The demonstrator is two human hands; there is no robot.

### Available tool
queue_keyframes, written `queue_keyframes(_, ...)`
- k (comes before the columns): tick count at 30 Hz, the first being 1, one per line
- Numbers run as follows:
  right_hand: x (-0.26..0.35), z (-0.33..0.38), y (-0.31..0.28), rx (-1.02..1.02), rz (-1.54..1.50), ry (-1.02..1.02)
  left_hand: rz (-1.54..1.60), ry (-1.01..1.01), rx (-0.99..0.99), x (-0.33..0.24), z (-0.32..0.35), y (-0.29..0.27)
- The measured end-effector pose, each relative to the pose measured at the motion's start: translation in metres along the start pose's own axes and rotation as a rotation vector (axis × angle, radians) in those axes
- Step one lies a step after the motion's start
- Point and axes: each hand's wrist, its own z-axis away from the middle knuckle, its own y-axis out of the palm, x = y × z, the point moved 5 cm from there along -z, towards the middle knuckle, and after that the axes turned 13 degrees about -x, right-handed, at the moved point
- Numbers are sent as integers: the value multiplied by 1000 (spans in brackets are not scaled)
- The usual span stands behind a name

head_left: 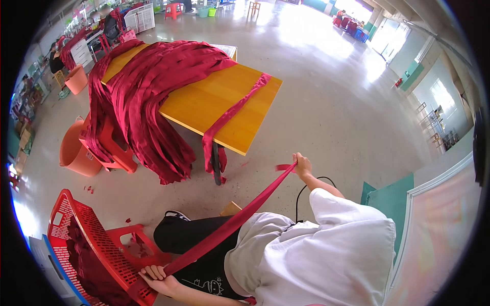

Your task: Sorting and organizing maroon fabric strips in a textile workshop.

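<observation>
A long dark-red fabric strip (232, 223) stretches taut across my lap between my two hands. My right hand (302, 164), raised in front of me, is closed on the strip near its end, and a short tail sticks out past the fingers. Low on the left, my left hand (154, 278) pinches the strip's other part beside the rim of a red plastic basket (94, 227). More dark-red fabric (92, 270) lies inside that basket. Ahead, a thick bundle of similar strips (163, 74) drapes over a yellow tabletop (204, 104). One separate strip (235, 109) crosses the table's right part.
Beneath the hanging bundle stands a red plastic stool (120, 155), with an orange bin (74, 148) beside it. Another red stool (148, 245) is next to the basket. A black cable (301, 196) loops by my right arm. A green panel (393, 196) stands at the right.
</observation>
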Motion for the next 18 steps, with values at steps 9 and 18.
queue_keyframes(9,1,70,97,1195,465,-548,9,161,-225,-30,6,-47)
queue_keyframes(18,357,165,-59,860,-886,-883,-109,172,-286,-4,38,-56)
